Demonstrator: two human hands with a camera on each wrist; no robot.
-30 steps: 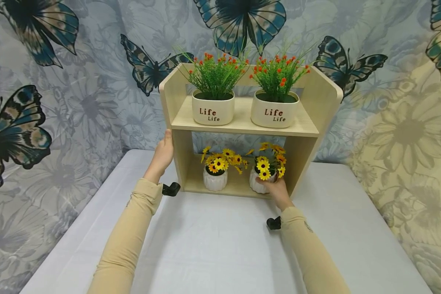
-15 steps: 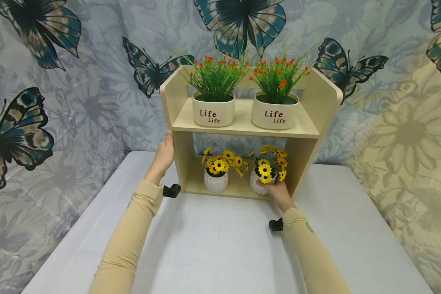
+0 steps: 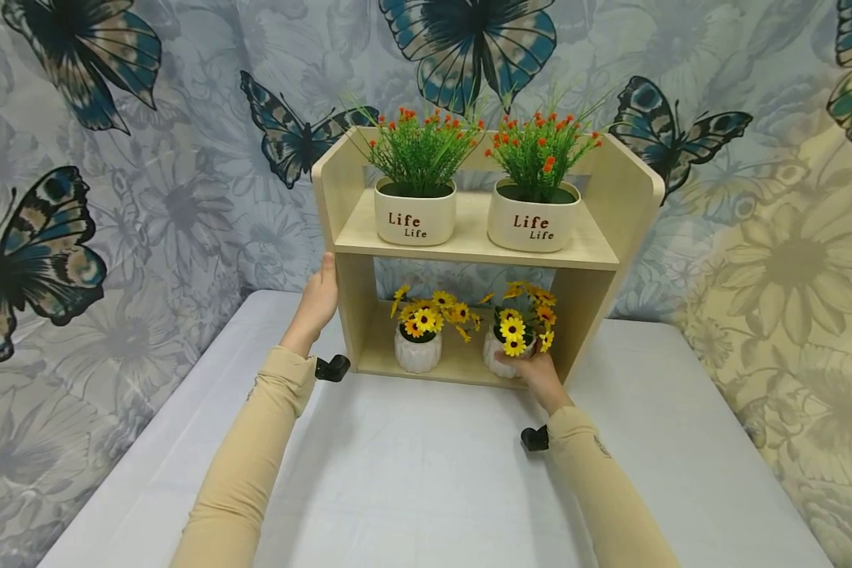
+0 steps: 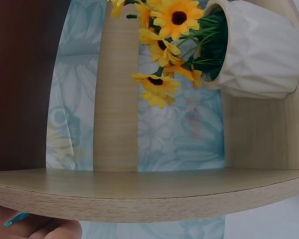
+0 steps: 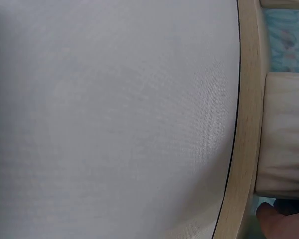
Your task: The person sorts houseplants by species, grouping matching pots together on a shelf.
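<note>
A two-tier wooden shelf (image 3: 477, 254) stands on the table in the head view. My left hand (image 3: 317, 298) rests against the outside of its left side panel, thumb pointing up; in the left wrist view the fingers (image 4: 60, 230) show beyond that panel's edge. On the lower tier, my right hand (image 3: 537, 377) grips the right small white pot (image 3: 492, 357) of yellow flowers, thumb across its front and the other fingers mostly hidden. To its left stands a matching flower pot (image 3: 418, 355). The right wrist view catches the gripped pot's ribbed side and the thumb (image 5: 286, 226).
Two larger white pots with "Life" lettering, the left one (image 3: 415, 223) and the right one (image 3: 532, 225), stand on the upper tier with red-flowered grass. A white cloth covers the table (image 3: 426, 473). Behind it hangs a butterfly-patterned backdrop (image 3: 184, 197).
The head view has shifted very slightly. Both hands keep their places at the shelf and the right small pot.
</note>
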